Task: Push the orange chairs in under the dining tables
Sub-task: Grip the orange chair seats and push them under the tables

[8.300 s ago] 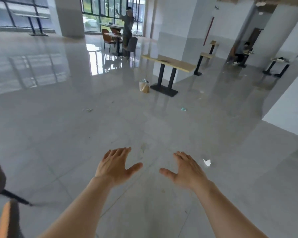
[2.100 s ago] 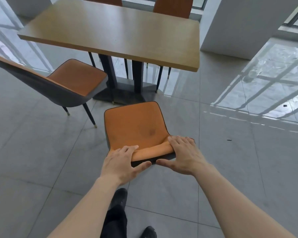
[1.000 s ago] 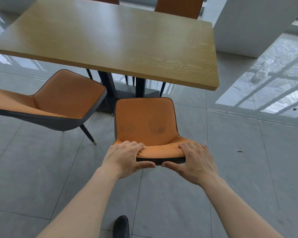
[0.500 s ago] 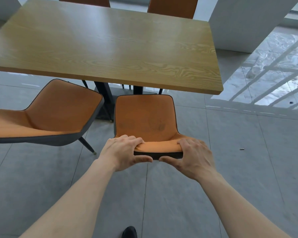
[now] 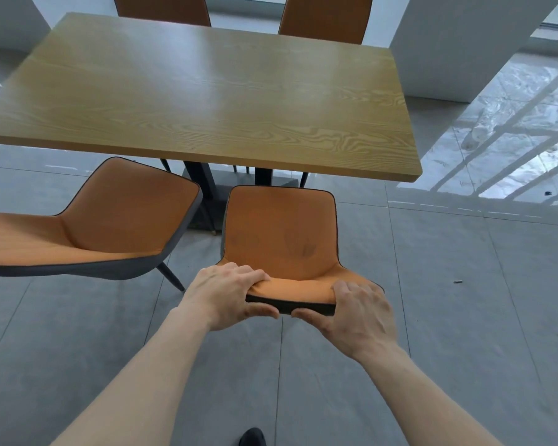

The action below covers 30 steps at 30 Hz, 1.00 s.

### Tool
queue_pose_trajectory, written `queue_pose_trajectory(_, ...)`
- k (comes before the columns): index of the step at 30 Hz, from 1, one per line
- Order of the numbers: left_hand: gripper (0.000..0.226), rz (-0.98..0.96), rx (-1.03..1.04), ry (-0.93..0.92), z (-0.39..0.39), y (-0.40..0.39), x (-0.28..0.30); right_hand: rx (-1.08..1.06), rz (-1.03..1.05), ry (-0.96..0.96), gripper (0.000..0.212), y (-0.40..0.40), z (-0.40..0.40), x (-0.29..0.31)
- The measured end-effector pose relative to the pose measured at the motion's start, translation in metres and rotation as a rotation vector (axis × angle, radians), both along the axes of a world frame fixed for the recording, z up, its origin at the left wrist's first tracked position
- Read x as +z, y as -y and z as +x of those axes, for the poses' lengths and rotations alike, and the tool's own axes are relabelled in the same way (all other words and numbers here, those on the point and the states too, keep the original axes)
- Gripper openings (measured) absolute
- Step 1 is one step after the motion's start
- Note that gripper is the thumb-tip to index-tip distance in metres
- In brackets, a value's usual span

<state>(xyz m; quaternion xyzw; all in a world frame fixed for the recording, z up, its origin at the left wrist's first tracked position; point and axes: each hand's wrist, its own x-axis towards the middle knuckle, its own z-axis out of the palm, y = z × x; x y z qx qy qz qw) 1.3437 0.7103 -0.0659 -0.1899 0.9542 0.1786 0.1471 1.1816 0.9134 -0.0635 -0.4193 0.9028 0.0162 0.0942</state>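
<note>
Left hand (image 5: 226,294) and right hand (image 5: 356,312): each grip pinching the top edge of the near chair (image 5: 281,233) backrest, fingers over, thumbs behind. Chair: seat front at the counter (image 5: 207,91) near edge, not under it. Second chair (image 5: 103,226) left, angled; two more chairs (image 5: 324,17) far side.

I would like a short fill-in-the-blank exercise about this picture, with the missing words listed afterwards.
1. Both hands, left hand and right hand, grip the top of the chair's ____.
2. The held chair has an ____ seat.
3. The wooden table top is ____ of objects.
4. Two more chairs stand on the table's ____ side.

Missing words: backrest; orange; bare; far
</note>
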Motion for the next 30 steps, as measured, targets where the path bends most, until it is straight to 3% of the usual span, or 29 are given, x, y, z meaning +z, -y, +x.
queue_pose_trajectory(7, 0.087, -0.055, 0.208, -0.18, 0.017, -0.035, -0.002, 0.001, 0.018, 0.052, 0.097, -0.002, 0.001, 0.008)
queue_pose_trajectory(30, 0.079, 0.003, 0.133, -0.161, 0.022, -0.025, -0.007, -0.021, 0.044, 0.085, 0.111, -0.007, 0.013, 0.002)
